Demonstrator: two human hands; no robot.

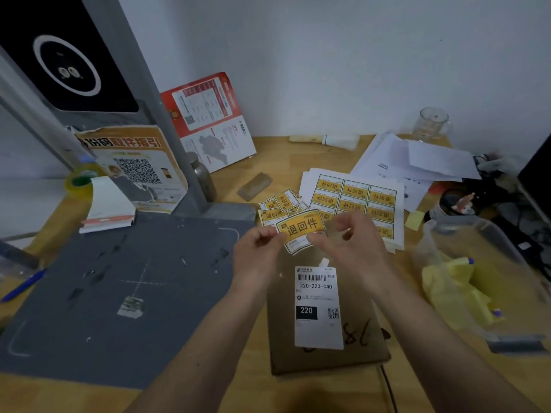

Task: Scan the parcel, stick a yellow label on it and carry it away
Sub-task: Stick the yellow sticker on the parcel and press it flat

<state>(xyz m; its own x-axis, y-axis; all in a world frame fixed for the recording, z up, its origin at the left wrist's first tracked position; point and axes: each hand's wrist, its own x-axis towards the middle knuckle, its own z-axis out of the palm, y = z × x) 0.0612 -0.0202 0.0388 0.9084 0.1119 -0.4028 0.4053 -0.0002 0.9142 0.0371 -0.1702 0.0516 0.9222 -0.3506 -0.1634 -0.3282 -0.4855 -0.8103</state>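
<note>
A flat brown parcel (354, 353) lies on the wooden table in front of me, with a white shipping label (317, 308) on its top. Above its far end I hold one yellow label (301, 229) with black characters. My left hand (258, 251) pinches the label's left edge. My right hand (354, 236) grips its right side, fingers curled. A sheet of several yellow labels (356, 198) and loose cut labels (278, 205) lie just behind.
A grey scanner base mat (119, 293) with its post (167, 138) fills the left. Tape roll (79, 180), notepad (107, 207), blue pen (22, 286), papers (417, 162), a glass (430, 123) and a clear bin (489, 234) with yellow scraps crowd the table.
</note>
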